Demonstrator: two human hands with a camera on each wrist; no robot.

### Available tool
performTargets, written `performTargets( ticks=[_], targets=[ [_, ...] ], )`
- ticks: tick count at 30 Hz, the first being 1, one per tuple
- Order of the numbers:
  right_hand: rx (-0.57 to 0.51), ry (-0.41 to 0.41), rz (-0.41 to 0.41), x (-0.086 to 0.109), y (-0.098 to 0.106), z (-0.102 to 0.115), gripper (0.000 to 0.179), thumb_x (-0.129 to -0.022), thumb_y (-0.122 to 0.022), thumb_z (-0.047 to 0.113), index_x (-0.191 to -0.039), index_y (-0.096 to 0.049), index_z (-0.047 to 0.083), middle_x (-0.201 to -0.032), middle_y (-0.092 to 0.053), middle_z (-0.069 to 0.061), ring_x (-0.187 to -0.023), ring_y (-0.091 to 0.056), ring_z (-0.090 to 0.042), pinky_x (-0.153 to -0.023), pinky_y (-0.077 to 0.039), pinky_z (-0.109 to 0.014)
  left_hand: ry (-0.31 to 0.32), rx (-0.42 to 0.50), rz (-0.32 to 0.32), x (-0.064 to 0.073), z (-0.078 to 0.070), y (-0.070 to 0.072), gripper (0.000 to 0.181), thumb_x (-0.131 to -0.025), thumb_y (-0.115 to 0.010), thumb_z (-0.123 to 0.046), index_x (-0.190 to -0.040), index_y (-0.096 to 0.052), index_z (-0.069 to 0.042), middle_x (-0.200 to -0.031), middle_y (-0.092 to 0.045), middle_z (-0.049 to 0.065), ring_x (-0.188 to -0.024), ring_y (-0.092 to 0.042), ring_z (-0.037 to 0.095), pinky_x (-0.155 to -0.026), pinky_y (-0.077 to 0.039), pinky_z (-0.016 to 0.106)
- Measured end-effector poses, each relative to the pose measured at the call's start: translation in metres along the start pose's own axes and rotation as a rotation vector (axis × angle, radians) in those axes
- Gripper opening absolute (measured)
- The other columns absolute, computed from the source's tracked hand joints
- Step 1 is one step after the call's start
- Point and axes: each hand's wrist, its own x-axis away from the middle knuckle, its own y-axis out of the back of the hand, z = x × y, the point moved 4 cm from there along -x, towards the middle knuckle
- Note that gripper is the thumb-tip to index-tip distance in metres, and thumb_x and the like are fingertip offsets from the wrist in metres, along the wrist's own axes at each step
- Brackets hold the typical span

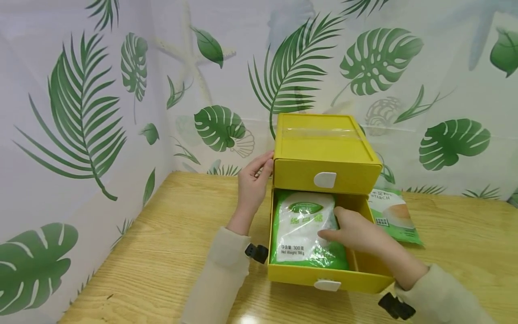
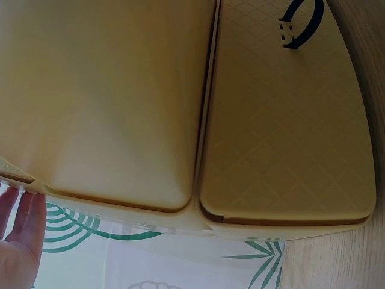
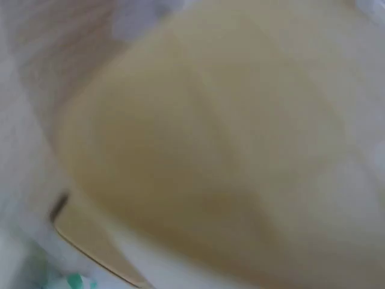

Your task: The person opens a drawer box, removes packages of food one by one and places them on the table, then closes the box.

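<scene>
A yellow two-drawer box stands on the table, its lower drawer pulled out and its upper drawer closed. In the left part of the lower drawer lies a green and white bag of sugar, marked 300 g. My right hand reaches into this drawer and grips the bag's right edge, thumb on top; the other fingertips are partly hidden. My left hand touches the box's left side near the upper drawer. In the left wrist view, the left hand's fingers extend against the box's edge.
Right of the box, partly behind the drawer, a green and white starch packet lies on the wooden table. A leaf-patterned sheet hangs behind and to the left. The right wrist view is blurred.
</scene>
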Motion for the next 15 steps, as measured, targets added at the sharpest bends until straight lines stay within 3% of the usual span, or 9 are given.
performTargets(
  ticks=[3, 4, 7, 8, 10, 12, 14, 15],
  targets=[
    [-0.154, -0.010, 0.039, 0.001, -0.002, -0.004, 0.039, -0.083, -0.061, 0.025, -0.093, -0.039, -0.005, -0.070, -0.035, -0.007, -0.062, -0.036, -0.019, -0.051, -0.031, -0.029, -0.001, -0.006, 0.000, 0.000, -0.001, -0.001, 0.024, -0.088, -0.054, -0.005, -0.106, -0.061, 0.009, -0.110, -0.059, 0.016, -0.101, -0.056, 0.018, -0.073, -0.051, 0.030],
    [-0.216, -0.020, 0.058, 0.002, -0.003, -0.005, 0.044, -0.084, -0.060, 0.026, -0.100, -0.037, -0.008, -0.076, -0.039, -0.012, -0.067, -0.041, -0.023, -0.054, -0.035, -0.031, -0.002, -0.009, 0.000, 0.000, -0.002, -0.001, 0.024, -0.087, -0.054, -0.005, -0.106, -0.061, 0.009, -0.110, -0.059, 0.016, -0.101, -0.056, 0.019, -0.073, -0.051, 0.031],
    [-0.485, -0.066, 0.124, 0.002, -0.005, -0.011, 0.063, -0.086, -0.058, 0.022, -0.122, -0.021, -0.013, -0.109, -0.037, -0.028, -0.095, -0.043, -0.037, -0.074, -0.043, -0.040, -0.006, -0.019, -0.002, 0.000, -0.003, -0.001, 0.024, -0.088, -0.054, -0.005, -0.106, -0.061, 0.008, -0.110, -0.059, 0.016, -0.100, -0.056, 0.019, -0.073, -0.051, 0.032],
    [-0.575, -0.089, 0.144, 0.000, -0.006, -0.013, 0.068, -0.087, -0.056, 0.021, -0.128, -0.014, -0.013, -0.106, -0.037, -0.029, -0.095, -0.043, -0.036, -0.078, -0.042, -0.040, -0.005, -0.019, -0.003, 0.000, -0.003, -0.001, 0.024, -0.088, -0.054, -0.005, -0.106, -0.061, 0.008, -0.110, -0.059, 0.016, -0.101, -0.056, 0.020, -0.073, -0.051, 0.032],
    [-0.742, -0.121, 0.190, -0.002, -0.007, -0.016, 0.077, -0.088, -0.053, 0.019, -0.132, 0.001, -0.014, -0.126, -0.023, -0.034, -0.103, -0.041, -0.034, -0.088, -0.039, -0.044, -0.001, -0.018, -0.004, 0.000, -0.002, 0.000, 0.024, -0.088, -0.054, -0.006, -0.106, -0.061, 0.008, -0.110, -0.059, 0.016, -0.101, -0.055, 0.019, -0.074, -0.051, 0.032],
    [-0.877, -0.137, 0.226, -0.005, -0.009, -0.018, 0.076, -0.090, -0.049, 0.015, -0.132, 0.007, -0.015, -0.128, -0.021, -0.033, -0.096, -0.045, -0.024, -0.087, -0.040, -0.040, 0.003, -0.015, -0.004, 0.000, -0.002, 0.000, 0.024, -0.088, -0.054, -0.006, -0.106, -0.061, 0.008, -0.110, -0.059, 0.016, -0.101, -0.055, 0.019, -0.075, -0.050, 0.032],
    [-0.927, -0.143, 0.242, -0.008, -0.010, -0.018, 0.073, -0.091, -0.045, 0.016, -0.131, 0.007, -0.017, -0.127, -0.025, -0.032, -0.090, -0.047, -0.017, -0.084, -0.042, -0.037, 0.004, -0.013, -0.001, 0.000, -0.001, 0.000, 0.024, -0.088, -0.054, -0.006, -0.106, -0.061, 0.008, -0.110, -0.059, 0.016, -0.102, -0.055, 0.019, -0.075, -0.050, 0.033],
    [-0.946, -0.141, 0.251, -0.009, -0.010, -0.018, 0.071, -0.092, -0.043, 0.016, -0.131, 0.004, -0.018, -0.135, -0.017, -0.030, -0.097, -0.048, -0.018, -0.087, -0.042, -0.039, 0.006, -0.012, 0.001, 0.000, 0.000, 0.000, 0.024, -0.088, -0.054, -0.006, -0.107, -0.061, 0.008, -0.111, -0.059, 0.016, -0.102, -0.055, 0.019, -0.075, -0.050, 0.033]
  ],
)
